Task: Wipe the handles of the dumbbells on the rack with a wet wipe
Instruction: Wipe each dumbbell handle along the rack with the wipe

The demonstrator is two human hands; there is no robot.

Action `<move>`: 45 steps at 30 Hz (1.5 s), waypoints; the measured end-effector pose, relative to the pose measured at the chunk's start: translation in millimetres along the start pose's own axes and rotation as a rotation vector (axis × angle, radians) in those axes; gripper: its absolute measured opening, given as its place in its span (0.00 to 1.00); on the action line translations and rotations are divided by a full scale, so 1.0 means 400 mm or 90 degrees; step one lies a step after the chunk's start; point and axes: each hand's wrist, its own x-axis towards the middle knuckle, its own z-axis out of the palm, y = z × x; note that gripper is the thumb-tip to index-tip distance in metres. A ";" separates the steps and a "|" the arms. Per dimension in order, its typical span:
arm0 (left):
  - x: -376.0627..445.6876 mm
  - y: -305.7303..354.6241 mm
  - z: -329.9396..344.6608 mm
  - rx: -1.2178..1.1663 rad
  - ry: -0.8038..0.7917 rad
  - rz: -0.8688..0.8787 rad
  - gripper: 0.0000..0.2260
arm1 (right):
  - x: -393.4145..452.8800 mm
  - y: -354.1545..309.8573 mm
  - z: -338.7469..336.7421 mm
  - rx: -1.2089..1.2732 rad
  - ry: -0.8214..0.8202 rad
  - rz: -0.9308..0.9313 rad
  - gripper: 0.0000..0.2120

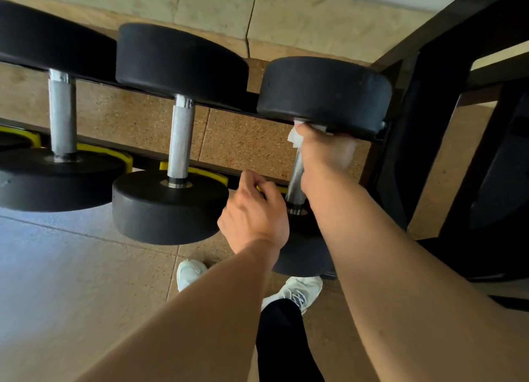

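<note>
Three black dumbbells lie across the rack rails (pixel 223 107). On the rightmost dumbbell (pixel 323 92) my right hand (pixel 323 158) grips the top of the steel handle (pixel 296 181) through a white wet wipe (pixel 294 137), right under the far weight. My left hand (pixel 254 212) hovers beside the near weight of that dumbbell with fingers curled and nothing visible in them. The middle dumbbell (pixel 177 198) shows its bare knurled handle (pixel 181 139). So does the left dumbbell (pixel 54 178), with its handle (pixel 62 109).
Yellow-edged weights (pixel 114 155) sit on a lower tier under the rails. The rack's dark upright frame (pixel 429 141) stands close on the right. My shoes (pixel 297 291) are on the speckled rubber floor below the rack.
</note>
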 end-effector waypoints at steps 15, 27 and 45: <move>0.005 -0.008 -0.001 -0.029 0.003 0.005 0.11 | -0.043 0.094 -0.172 -0.567 -0.120 -0.682 0.08; 0.021 -0.051 0.007 -0.223 0.046 -0.155 0.12 | -0.050 -0.054 -0.131 -1.124 -0.223 -0.835 0.13; 0.021 -0.050 0.001 -0.195 0.043 -0.134 0.16 | -0.092 0.016 -0.147 -1.071 -0.571 -0.523 0.12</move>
